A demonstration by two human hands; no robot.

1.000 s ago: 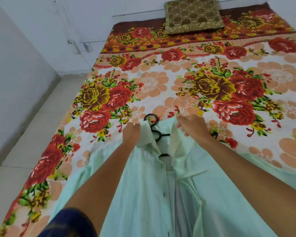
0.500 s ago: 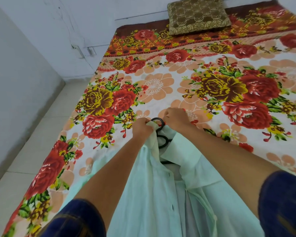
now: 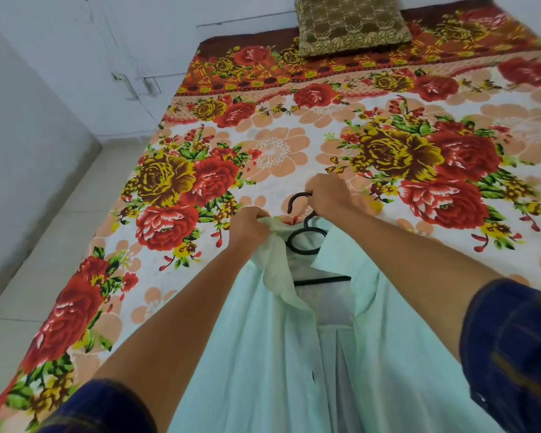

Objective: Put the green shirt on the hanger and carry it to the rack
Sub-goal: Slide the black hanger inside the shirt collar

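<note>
Here, I am seeing the floral bedsheet [image 3: 272, 151] lying under the pale green shirt [image 3: 263, 354] at the near edge; my left hand [image 3: 250, 226] is bunching its collar, my right hand [image 3: 327, 195] is curling round the black hanger [image 3: 306, 242] hook.

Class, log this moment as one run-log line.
left hand: grips shirt collar | right hand: holds hanger hook | shirt: on hanger, on bed | rack: not in view
</note>
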